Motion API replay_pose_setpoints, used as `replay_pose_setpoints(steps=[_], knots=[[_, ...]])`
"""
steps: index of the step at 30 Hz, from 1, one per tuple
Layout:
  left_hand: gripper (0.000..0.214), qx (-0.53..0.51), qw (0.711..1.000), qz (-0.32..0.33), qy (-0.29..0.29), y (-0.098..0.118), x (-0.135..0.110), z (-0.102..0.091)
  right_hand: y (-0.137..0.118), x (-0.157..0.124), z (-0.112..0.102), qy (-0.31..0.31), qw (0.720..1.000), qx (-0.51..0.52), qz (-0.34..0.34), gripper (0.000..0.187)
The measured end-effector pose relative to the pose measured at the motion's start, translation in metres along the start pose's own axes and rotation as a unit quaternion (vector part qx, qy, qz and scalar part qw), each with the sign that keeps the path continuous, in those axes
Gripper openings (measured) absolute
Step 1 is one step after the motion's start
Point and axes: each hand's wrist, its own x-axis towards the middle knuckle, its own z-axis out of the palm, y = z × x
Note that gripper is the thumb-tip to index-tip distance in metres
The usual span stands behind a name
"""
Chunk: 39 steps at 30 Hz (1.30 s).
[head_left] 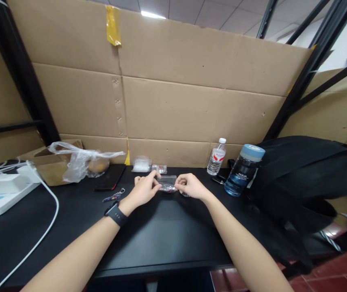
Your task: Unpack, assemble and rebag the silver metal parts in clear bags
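Both my hands meet over the middle of the black table (161, 231). Between them is a small clear plastic bag (167, 183) with something small and dark inside. My left hand (144, 189), with a black watch on the wrist, pinches the bag's left edge. My right hand (190, 186) grips its right edge with curled fingers. The bag sits just above the tabletop.
Behind the hands lie two more small clear bags (143, 165). A black phone (110, 178) and a keyring (113, 197) are to the left, with a plastic bag of food (83, 162), a cardboard box and a white power strip (4, 188). Right: a water bottle (216, 156), a blue bottle (244, 169), a black backpack (301, 178).
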Motion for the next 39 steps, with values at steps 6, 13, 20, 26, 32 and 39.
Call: replay_pose_setpoints(steps=[6,13,20,26,32,39], knots=[[0.024,0.025,1.0,0.006,-0.006,0.0,-0.002,0.01,0.001,-0.002,0.004,0.013,0.998,-0.054,-0.03,0.042],[0.026,0.127,0.986,0.108,-0.02,-0.001,-0.009,0.019,-0.005,-0.009,0.011,-0.017,0.943,-0.318,-0.094,0.021],[0.036,0.144,0.98,0.136,-0.032,0.0,-0.011,0.02,-0.006,-0.009,0.019,-0.012,0.916,-0.391,-0.088,0.03],[0.029,0.139,0.983,0.115,-0.035,0.0,-0.008,0.024,0.001,-0.004,0.028,0.016,0.895,-0.442,-0.061,0.027],[0.024,0.109,0.99,0.094,0.001,-0.001,-0.001,0.023,0.005,0.002,0.025,0.022,0.921,-0.385,-0.056,0.023],[0.019,-0.008,0.999,-0.01,0.047,-0.006,0.008,0.006,-0.001,0.003,0.013,0.015,0.989,-0.145,-0.034,0.02]])
